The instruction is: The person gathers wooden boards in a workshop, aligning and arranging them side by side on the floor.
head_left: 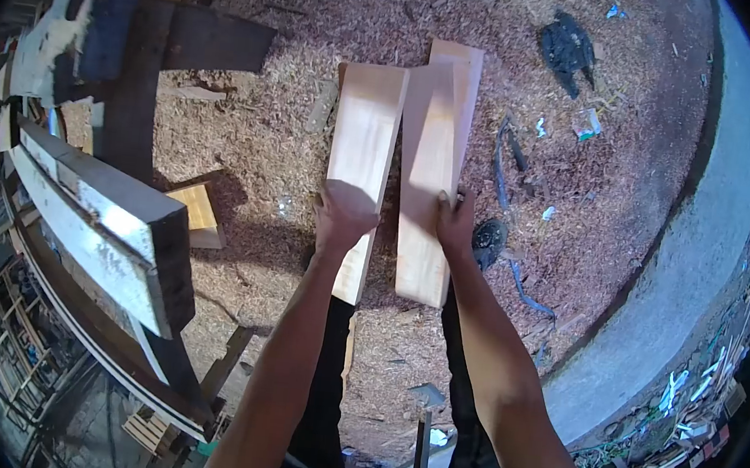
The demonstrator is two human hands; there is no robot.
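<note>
A pale wooden board (366,134) stretches away from me, with my left hand (344,224) closed on it near its lower part. Beside it, a second pale wooden board (423,184) is gripped at its right edge by my right hand (456,227), thumb on top and the other fingers mostly hidden. A third wooden board (469,90) shows partly from behind the second at its far end; whether my right hand also holds it I cannot tell. A narrow gap separates the left board from the right one.
Wood shavings (278,306) cover the ground. A heavy machine or bench with a thick beam (98,207) stands on the left, near a small wooden block (196,212). A concrete curb (659,288) curves along the right. Dark cloth (567,52) and a strap (501,165) lie to the right.
</note>
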